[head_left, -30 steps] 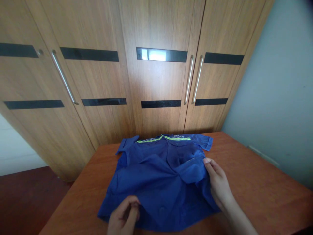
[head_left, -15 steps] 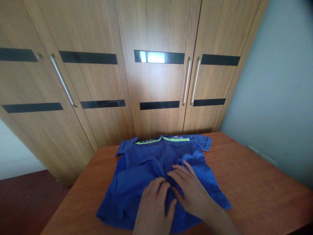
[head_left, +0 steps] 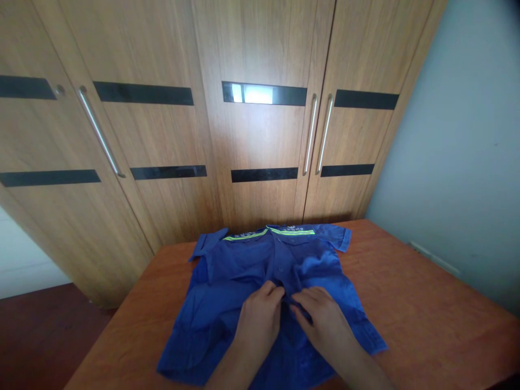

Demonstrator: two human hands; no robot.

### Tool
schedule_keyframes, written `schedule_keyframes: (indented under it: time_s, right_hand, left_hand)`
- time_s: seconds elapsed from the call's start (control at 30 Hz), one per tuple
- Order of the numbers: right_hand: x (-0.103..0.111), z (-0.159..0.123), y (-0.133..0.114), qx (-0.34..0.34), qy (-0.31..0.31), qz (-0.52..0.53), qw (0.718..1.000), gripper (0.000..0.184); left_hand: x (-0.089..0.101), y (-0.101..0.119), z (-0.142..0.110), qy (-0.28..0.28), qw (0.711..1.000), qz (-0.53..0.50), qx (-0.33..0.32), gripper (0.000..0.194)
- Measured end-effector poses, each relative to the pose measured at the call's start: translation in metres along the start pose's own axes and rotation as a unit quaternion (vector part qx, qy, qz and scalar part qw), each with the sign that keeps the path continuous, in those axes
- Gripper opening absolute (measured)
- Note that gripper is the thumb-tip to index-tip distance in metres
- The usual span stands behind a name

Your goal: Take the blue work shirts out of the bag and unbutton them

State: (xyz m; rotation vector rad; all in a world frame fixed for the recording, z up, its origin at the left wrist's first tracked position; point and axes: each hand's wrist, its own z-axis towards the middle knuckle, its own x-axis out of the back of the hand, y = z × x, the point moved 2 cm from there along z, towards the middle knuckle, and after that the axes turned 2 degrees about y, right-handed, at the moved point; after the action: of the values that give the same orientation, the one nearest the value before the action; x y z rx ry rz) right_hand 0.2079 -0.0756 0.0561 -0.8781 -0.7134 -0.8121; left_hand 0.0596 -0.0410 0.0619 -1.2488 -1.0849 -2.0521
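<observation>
A blue short-sleeved shirt [head_left: 239,265] lies front up, its collar end away from me and its hem towards me. Yellow-green strips cross its upper chest. My left hand [head_left: 262,311] pinches the cloth at the front placket, fingers curled. Close beside it, my right hand [head_left: 320,314] has its bent fingers and thumb on the same placket, gripping the edge. Cloth bunches up a little between the two hands. Whether a button sits between the fingertips is hidden.
The shirt rests on a reddish-brown wooden table [head_left: 410,303]. Behind it stands a wooden wardrobe [head_left: 260,141] with metal handles and dark strips. A pale wall [head_left: 450,162] rises on the right. Dark reddish floor [head_left: 40,330] shows at the left.
My left hand has moved slightly up along the placket and closed on the cloth. My right hand's fingers, spread before, have drawn in and curled at the placket.
</observation>
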Motion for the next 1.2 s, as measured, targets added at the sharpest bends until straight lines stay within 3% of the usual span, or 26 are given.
schedule_keyframes:
  time_s: [0.27,0.63,0.9,1.03,1.2]
  right_hand:
    - [-0.018,0.005,-0.003,-0.012,0.008,-0.014,1.000,0.020]
    - [-0.028,0.011,-0.010,-0.044,0.054,-0.070,0.995,0.023]
    - [-0.023,0.013,-0.014,-0.026,0.057,-0.091,0.994,0.029]
    - [-0.027,0.013,-0.009,-0.032,0.051,-0.097,0.993,0.030]
    - [-0.025,0.014,0.010,-0.094,0.063,-0.052,0.992,0.027]
  left_hand:
    - [-0.005,-0.010,-0.006,0.057,0.986,-0.154,0.015,0.031]
    - [-0.013,-0.016,-0.006,0.063,0.988,-0.135,0.038,0.031]
    - [-0.009,-0.019,-0.002,0.068,0.978,-0.198,0.021,0.031]
    - [-0.009,-0.018,-0.004,0.049,0.979,-0.199,0.007,0.030]
    - [-0.002,-0.013,-0.005,0.037,0.973,-0.227,-0.019,0.035]
